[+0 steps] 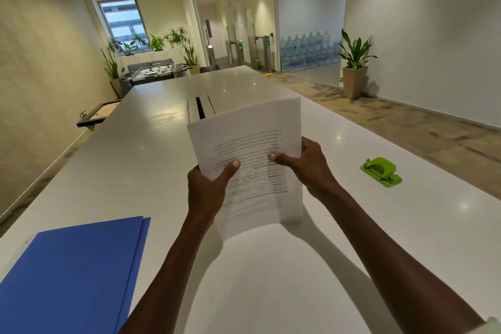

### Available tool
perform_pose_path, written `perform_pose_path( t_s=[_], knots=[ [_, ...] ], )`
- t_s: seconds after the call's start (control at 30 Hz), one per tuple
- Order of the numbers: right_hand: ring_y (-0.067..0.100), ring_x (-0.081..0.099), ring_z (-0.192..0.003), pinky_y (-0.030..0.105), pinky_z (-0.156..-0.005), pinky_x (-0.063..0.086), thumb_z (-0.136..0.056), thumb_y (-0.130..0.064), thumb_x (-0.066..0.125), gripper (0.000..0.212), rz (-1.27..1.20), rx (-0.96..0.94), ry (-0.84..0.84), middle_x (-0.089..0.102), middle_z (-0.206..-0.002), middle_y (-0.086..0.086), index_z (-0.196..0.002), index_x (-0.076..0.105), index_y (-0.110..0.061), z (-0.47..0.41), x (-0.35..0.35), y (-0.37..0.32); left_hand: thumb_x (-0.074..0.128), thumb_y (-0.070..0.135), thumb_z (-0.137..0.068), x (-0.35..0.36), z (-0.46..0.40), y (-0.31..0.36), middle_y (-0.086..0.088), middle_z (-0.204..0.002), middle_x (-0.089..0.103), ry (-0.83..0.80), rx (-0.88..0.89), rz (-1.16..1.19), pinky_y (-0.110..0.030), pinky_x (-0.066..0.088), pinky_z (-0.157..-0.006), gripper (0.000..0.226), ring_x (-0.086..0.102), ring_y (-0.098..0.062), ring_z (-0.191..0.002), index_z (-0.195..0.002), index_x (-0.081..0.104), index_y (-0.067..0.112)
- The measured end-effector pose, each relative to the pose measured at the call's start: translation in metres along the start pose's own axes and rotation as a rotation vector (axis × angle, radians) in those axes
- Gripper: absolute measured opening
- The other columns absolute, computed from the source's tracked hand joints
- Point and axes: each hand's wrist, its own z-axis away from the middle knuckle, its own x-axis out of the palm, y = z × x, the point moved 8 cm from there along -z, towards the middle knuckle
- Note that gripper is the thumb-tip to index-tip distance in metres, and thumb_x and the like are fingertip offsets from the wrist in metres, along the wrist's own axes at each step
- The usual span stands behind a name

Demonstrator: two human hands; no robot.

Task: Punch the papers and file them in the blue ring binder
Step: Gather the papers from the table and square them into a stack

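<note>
Over white table [151,144], both hands [208,190] grip printed papers [252,144], text upside down, unreadable.

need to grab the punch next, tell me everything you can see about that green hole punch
The hole punch is a small desk model, bright lime green all over, with what looks like a glossy plastic or painted finish. A rounded, domed lever sits on a flat rectangular base, with small metal-looking fittings at the ends. It sits flat on the white table, lever up, to the right of the person's right hand and a little farther away. Nothing touches it; no paper is in it.
</note>
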Motion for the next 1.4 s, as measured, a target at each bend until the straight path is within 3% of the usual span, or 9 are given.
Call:
perform_pose_path(
  t_s=[0.1,0.3,0.47,0.7,0.97,1.1,1.2,1.3,1.4],
  knots=[
    [0.016,0.073,-0.088,0.029,-0.076,0.059,-0.072,-0.018,0.082,0.041,-0.009,-0.027,0.031,0.075,-0.102,0.000,-0.109,0.068,-0.009,-0.005,-0.002,-0.013,0.080,0.029,-0.078,0.002,-0.002,0.011,0.002,-0.095,0.072,0.034,0.014,0.016,-0.033,0.062,-0.067,0.031,0.072,-0.019,-0.083,-0.103,0.064,0.022],
    [0.015,0.072,-0.090,0.027,-0.074,0.060,-0.071,-0.016,0.083,0.045,0.002,-0.036,0.003,0.074,-0.104,0.000,-0.113,0.065,-0.013,-0.008,-0.005,-0.023,0.082,0.030,-0.075,0.000,-0.005,0.011,0.001,-0.097,0.073,0.017,0.016,0.070,-0.035,0.061,-0.070,0.028,0.072,-0.019,-0.085,-0.096,0.063,0.031],
    [0.017,0.072,-0.094,0.044,-0.087,0.058,-0.068,-0.016,0.085,0.046,0.030,0.095,-0.026,0.074,-0.105,0.001,-0.110,0.067,-0.012,0.011,0.002,0.028,0.085,0.025,-0.070,0.004,0.018,-0.036,0.002,-0.100,0.074,-0.038,-0.119,0.044,-0.037,0.061,-0.074,0.035,0.072,-0.019,-0.090,-0.099,0.067,0.026],
    [0.019,0.072,-0.093,0.032,-0.078,0.060,-0.070,-0.010,0.082,0.043,-0.025,0.068,-0.038,0.074,-0.105,0.002,-0.111,0.067,-0.009,0.001,0.001,0.005,0.085,0.026,-0.071,-0.003,0.006,-0.019,0.001,-0.098,0.074,0.003,-0.067,0.057,-0.036,0.061,-0.071,0.031,0.073,-0.018,-0.087,-0.095,0.066,0.027],
    [0.021,0.071,-0.097,0.035,-0.081,0.059,-0.065,-0.016,0.087,0.051,0.058,0.210,-0.011,0.074,-0.104,0.000,-0.111,0.066,-0.012,0.027,0.004,0.062,0.084,0.025,-0.072,0.000,0.027,-0.054,0.005,-0.098,0.073,0.011,-0.141,-0.023,-0.032,0.060,-0.074,0.041,0.071,-0.015,-0.091,-0.108,0.067,0.018],
    [0.017,0.063,-0.105,0.032,-0.087,0.054,-0.059,-0.024,0.091,0.093,0.147,0.065,0.123,0.061,-0.120,0.001,-0.135,0.037,-0.020,0.008,-0.013,0.019,0.082,0.023,-0.076,-0.007,0.013,-0.025,0.005,-0.092,0.069,0.054,-0.047,-0.151,-0.020,0.052,-0.062,0.037,0.067,-0.011,-0.079,-0.107,0.066,0.013],
    [0.024,0.041,-0.127,0.037,-0.105,0.039,-0.057,-0.031,0.091,0.120,0.409,-0.173,0.324,0.035,-0.144,0.008,-0.148,0.013,-0.023,-0.004,-0.036,-0.030,0.079,0.018,-0.079,-0.012,0.002,-0.003,-0.005,-0.097,0.068,0.058,0.080,-0.276,-0.019,0.050,-0.061,0.038,0.063,-0.020,-0.080,-0.112,0.066,0.005],
    [0.022,0.026,-0.139,0.032,-0.112,0.022,-0.059,-0.041,0.086,0.117,0.738,-0.416,0.357,0.025,-0.153,0.004,-0.150,0.016,-0.020,-0.009,-0.040,-0.077,0.076,0.014,-0.082,-0.012,-0.006,0.011,-0.011,-0.104,0.070,0.011,0.198,-0.386,-0.033,0.056,-0.072,0.035,0.064,-0.026,-0.085,-0.114,0.066,0.004],
    [0.016,0.041,-0.126,0.025,-0.102,0.032,-0.063,-0.033,0.084,0.101,0.782,-0.488,0.142,0.042,-0.143,0.001,-0.146,0.028,-0.021,-0.012,-0.024,-0.099,0.074,0.013,-0.084,-0.008,-0.008,0.026,-0.006,-0.103,0.071,-0.076,0.322,-0.499,-0.033,0.055,-0.073,0.032,0.064,-0.022,-0.084,-0.115,0.068,0.008]
  ],
)
